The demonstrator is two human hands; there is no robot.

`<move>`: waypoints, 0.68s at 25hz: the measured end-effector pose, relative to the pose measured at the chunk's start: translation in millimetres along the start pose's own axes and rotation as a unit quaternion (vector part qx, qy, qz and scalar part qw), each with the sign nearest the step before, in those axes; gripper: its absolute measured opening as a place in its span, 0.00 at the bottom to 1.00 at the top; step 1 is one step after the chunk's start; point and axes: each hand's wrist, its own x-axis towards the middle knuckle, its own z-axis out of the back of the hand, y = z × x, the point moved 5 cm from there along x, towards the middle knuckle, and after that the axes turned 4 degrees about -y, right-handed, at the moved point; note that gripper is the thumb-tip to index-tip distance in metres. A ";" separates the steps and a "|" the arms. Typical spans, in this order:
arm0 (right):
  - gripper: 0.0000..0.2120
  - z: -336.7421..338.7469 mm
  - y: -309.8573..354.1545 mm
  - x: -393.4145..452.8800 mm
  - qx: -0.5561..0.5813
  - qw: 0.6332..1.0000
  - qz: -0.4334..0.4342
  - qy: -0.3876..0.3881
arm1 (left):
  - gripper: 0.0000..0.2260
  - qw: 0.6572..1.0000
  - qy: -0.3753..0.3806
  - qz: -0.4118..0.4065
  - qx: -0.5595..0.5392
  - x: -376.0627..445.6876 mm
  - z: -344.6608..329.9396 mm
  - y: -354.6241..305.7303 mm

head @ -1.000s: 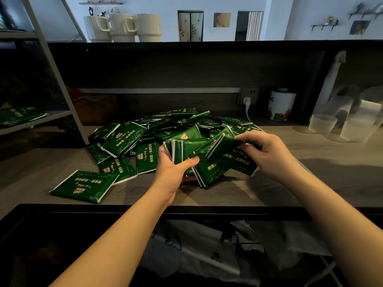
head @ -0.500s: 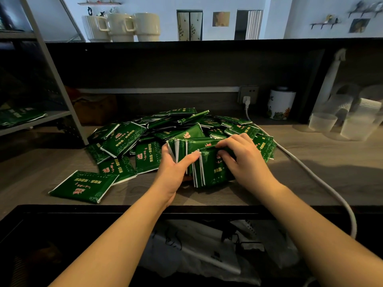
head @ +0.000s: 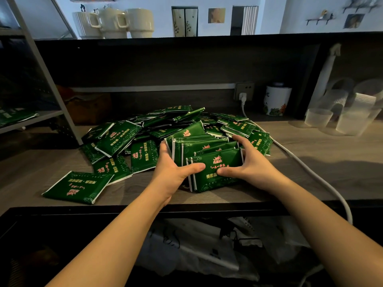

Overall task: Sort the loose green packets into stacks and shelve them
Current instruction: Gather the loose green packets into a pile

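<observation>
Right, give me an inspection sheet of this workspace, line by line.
Surface: dark wood-grain counter, bare at its right front.
Job's things: gathered stack of green packets standing on edge between both hands; loose pile behind; single packet lying flat at front left; more packets on the left rack shelf.
Clutter: printed white canister; clear plastic cups at right.
Grippers: left hand and right hand grip the stack's sides.
Cables: white cable plugged into the wall socket, running off the front edge.
Surroundings: cream mugs on the ledge above; white plastic bags below.
</observation>
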 end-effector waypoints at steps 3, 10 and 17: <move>0.44 1.4 -2.6 -4.2 0.031 0.999 0.007 -0.024 | 0.52 1.000 0.010 -0.005 0.015 -0.5 -1.7 -0.4; 0.37 -1.0 -3.3 -8.4 0.048 0.997 0.035 -0.043 | 0.55 0.995 0.090 -0.026 0.017 -9.0 -19.7 -1.0; 0.62 -1.1 -6.6 -4.6 0.097 0.993 -0.001 0.060 | 0.52 0.991 0.131 0.014 0.024 -12.3 -24.3 -0.5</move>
